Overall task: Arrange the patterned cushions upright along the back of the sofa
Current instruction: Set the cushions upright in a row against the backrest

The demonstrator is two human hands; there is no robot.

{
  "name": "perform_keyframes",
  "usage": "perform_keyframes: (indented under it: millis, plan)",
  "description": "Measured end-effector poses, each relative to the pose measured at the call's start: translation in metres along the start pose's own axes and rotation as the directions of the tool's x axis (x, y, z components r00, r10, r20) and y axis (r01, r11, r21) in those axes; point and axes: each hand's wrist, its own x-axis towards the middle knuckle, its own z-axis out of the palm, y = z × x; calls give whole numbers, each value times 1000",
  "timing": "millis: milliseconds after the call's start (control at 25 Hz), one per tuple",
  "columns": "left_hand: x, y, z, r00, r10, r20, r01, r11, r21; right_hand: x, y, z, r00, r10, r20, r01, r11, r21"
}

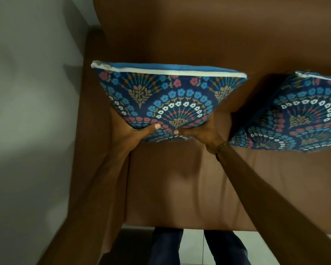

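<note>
A blue floral patterned cushion (168, 98) with a white zip edge on top stands upright near the left end of the brown sofa (180, 178), its back towards the backrest. My left hand (134, 131) grips its lower left corner and my right hand (204, 132) grips its lower right part, thumbs on the front face. A second matching cushion (298, 115) leans upright against the backrest to the right, cut off by the frame edge.
The sofa's left armrest (96, 150) runs beside a grey wall (31, 111). White floor tiles (193, 243) and my legs in dark trousers (166, 245) show below the seat's front edge.
</note>
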Motion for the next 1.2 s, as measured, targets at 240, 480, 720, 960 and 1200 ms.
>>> perform_keyframes:
  millis: [240, 480, 720, 960, 1200]
  plan:
    - [-11, 5, 9, 998, -16, -61, 21, 997, 80, -5, 0, -10, 998, -63, -22, 65, 996, 56]
    - [-92, 25, 93, 918, -59, -393, 60, 998, -12, -60, 14, -84, 946, -167, -278, 127, 980, -156]
    - [-128, 106, 251, 993, 117, 9, -116, 991, -67, -99, 43, -258, 673, -445, -591, 300, 895, -331]
    - [-112, 172, 351, 974, 52, 219, -45, 998, -36, -79, 70, -440, 763, -102, -638, 40, 993, -111]
    - [-110, 175, 373, 991, -37, 126, 27, 997, 79, -44, 68, -448, 954, 71, -292, -8, 977, 211]
